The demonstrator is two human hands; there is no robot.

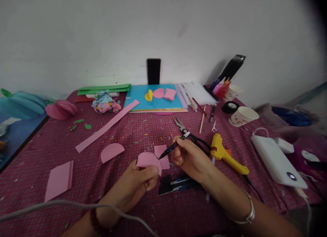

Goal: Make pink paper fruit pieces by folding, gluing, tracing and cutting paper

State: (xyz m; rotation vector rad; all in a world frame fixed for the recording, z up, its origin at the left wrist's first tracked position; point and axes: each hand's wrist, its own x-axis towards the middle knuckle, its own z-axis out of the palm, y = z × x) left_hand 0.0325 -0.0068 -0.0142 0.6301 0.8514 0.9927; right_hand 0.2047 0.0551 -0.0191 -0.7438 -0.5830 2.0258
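My left hand [143, 179] pinches a folded pink paper piece [148, 161] with a rounded edge, thumb on top. In my right hand [187, 157] is a black marker pen [171, 148], held like a pencil, its tip at the right edge of that paper; whether it touches, I cannot tell. A pink paper square [165, 161] lies on the tablecloth between my hands, partly covered. Beside my right hand rest scissors [187, 129] with black handles. Left of my left hand lies a pink half-circle of paper [112, 152]. A dark utility knife [176, 184] lies below my hands.
A yellow glue gun [226, 155] and white power bank [279, 162] are at right. Paper cups [244, 116] and a black bottle [232, 68] stand behind. A pink strip [107, 127] lies left; coloured sheets [138, 102] lie at the back. A cable [76, 204] crosses the foreground.
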